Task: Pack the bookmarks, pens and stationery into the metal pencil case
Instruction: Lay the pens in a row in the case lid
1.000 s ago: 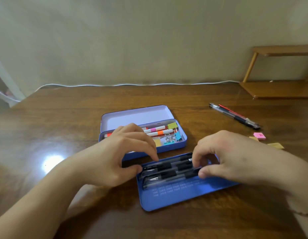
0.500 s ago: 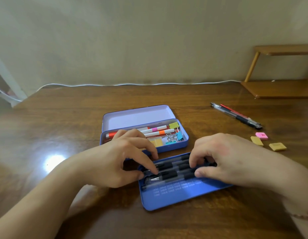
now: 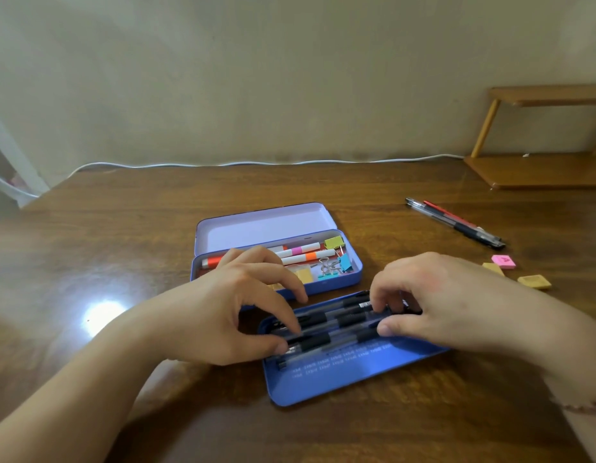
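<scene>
A blue metal tray (image 3: 350,379) lies near me with several black gel pens (image 3: 336,324) side by side in it. My left hand (image 3: 223,315) pinches the pens' left ends between thumb and fingers. My right hand (image 3: 433,305) grips their right ends the same way. Behind the tray stands the open purple-blue metal pencil case (image 3: 351,279), lid (image 3: 263,225) up, holding highlighters (image 3: 303,253), binder clips (image 3: 333,265) and sticky notes (image 3: 305,275).
Loose pens, black and red (image 3: 457,223), lie on the wooden table to the right. Small pink (image 3: 503,261) and yellow erasers (image 3: 534,282) sit beyond my right wrist. A wooden shelf (image 3: 540,168) stands far right; a white cable (image 3: 256,163) runs along the wall.
Both hands have shifted slightly while staying on the pens in the tray; the left fingers have reached further onto them. The tray has turned a little.
</scene>
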`<state>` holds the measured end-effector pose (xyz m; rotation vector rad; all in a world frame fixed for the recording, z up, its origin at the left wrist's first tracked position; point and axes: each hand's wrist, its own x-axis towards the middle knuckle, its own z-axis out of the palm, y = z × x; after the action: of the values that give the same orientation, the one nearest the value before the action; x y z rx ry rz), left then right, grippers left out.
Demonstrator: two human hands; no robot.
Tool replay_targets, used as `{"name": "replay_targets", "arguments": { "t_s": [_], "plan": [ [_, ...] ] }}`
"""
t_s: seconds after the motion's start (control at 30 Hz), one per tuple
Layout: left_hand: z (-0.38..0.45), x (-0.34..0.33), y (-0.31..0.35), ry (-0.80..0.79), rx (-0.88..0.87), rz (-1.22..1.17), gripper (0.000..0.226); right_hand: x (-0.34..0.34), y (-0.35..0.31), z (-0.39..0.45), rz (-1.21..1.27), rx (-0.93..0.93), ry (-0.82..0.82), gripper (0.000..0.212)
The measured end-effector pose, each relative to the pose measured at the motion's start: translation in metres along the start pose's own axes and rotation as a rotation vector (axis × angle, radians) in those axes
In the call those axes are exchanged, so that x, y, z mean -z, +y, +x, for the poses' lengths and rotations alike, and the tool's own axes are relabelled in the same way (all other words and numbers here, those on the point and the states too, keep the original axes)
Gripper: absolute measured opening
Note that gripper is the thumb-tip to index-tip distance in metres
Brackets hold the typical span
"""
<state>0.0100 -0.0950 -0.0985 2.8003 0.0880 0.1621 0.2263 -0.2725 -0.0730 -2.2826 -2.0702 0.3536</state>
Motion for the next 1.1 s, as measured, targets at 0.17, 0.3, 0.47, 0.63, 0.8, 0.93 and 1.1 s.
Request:
{"name": "replay_targets", "arguments": {
  "t_s": [0.17, 0.3, 0.47, 0.63, 0.8, 0.93, 1.1],
  "plan": [
    [0.001, 0.0, 0.005, -0.008, 0.008, 0.002, 0.03, -0.005, -0.005, 0.003, 0.021, 0.022, 0.001, 0.017],
    [0.0, 0.0, 0.006, -0.015, -0.002, 0.019, 0.022, -0.003, 0.001, 0.001, 0.06, 0.015, -0.005, 0.019],
    [0.001, 0.0, 0.006, -0.02, -0.004, 0.021, 0.019, 0.003, 0.009, -0.001, 0.055, -0.003, -0.03, 0.017],
    [0.001, -0.001, 0.01, -0.04, 0.006, 0.032, 0.03, 0.0, 0.008, -0.001, 0.068, 0.005, -0.012, 0.01],
    [0.002, -0.002, 0.012, -0.053, 0.005, 0.024, 0.029, -0.001, 0.006, -0.002, 0.08, 0.002, -0.009, 0.009],
    [0.002, -0.003, 0.013, -0.052, -0.005, 0.026, 0.027, 0.0, 0.005, -0.002, 0.111, -0.008, -0.024, 0.007],
    [0.003, -0.004, 0.013, -0.041, -0.014, 0.037, 0.029, -0.001, 0.003, -0.001, 0.118, -0.019, -0.018, 0.005]
  ]
}}
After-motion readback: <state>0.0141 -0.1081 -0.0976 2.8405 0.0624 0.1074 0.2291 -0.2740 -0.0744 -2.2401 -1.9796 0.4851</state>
